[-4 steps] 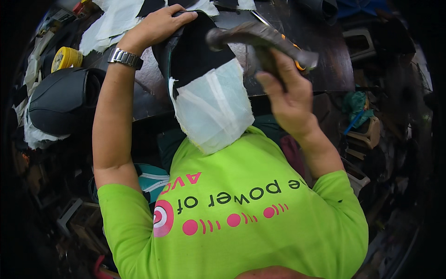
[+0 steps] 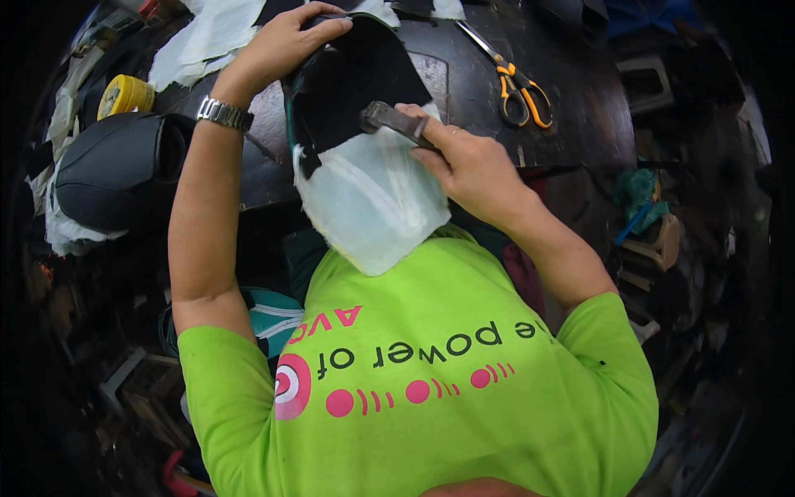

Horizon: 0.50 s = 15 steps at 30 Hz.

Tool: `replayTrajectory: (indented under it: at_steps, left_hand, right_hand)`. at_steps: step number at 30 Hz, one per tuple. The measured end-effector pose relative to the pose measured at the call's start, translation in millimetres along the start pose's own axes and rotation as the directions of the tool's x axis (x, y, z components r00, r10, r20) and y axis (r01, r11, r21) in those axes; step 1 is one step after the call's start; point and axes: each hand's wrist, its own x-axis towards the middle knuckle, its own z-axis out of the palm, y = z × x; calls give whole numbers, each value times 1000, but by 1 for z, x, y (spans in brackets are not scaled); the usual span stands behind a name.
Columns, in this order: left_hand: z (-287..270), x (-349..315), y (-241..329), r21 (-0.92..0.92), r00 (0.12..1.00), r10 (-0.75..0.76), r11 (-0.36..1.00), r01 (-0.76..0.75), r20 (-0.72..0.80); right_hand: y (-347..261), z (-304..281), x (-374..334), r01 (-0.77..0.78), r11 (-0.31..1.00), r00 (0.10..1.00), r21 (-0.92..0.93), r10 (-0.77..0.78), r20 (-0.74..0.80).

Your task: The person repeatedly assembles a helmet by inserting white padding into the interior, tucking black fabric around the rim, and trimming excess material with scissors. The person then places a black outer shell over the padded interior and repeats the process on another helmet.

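"Clenched or loose, that right hand (image 2: pixel 476 166)?"

"Clenched, wrapped around one hammer (image 2: pixel 402 123), its handle mostly hidden in the fist."

"Count the rest for me."

"One black curved piece (image 2: pixel 368 66) at the table's near edge, with one white cloth (image 2: pixel 381 207) over its lower part, reaching down to the green shirt (image 2: pixel 431 331). One pair of scissors (image 2: pixel 515 89) with orange-and-black handles, lying to the right on the dark table (image 2: pixel 584 83). One yellow tub (image 2: pixel 126 97) and one rolled black piece (image 2: pixel 116 174) on the left. The far white scraps (image 2: pixel 207 37) overlap too much to count."

"What differs from the earlier frame?"

"The hammer was raised and blurred, crossing in front of the scissors. Now it's lowered over the black curved piece, by the cloth's upper edge, and the scissors show whole."

"Is it touching?"

"Can't tell; the contact is hidden."

"And the left hand (image 2: pixel 290 41)?"

"Over the curved piece's upper left rim, thumb along the edge, fingers bent beyond it. Whether it pinches or just presses, I can't tell."
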Motion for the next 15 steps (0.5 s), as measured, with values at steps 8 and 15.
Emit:
replayTrajectory:
  at_steps: [8,15]
  left_hand:
    - [49,-39,-3,-566,919,-63,803,-185,-389]
    - [49,-54,-17,-499,925,95,819,-283,-368]
  right_hand:
    - [-11,8,9,96,993,993,71,-90,-80]
    - [5,7,-11,223,961,959,162,-187,-212]
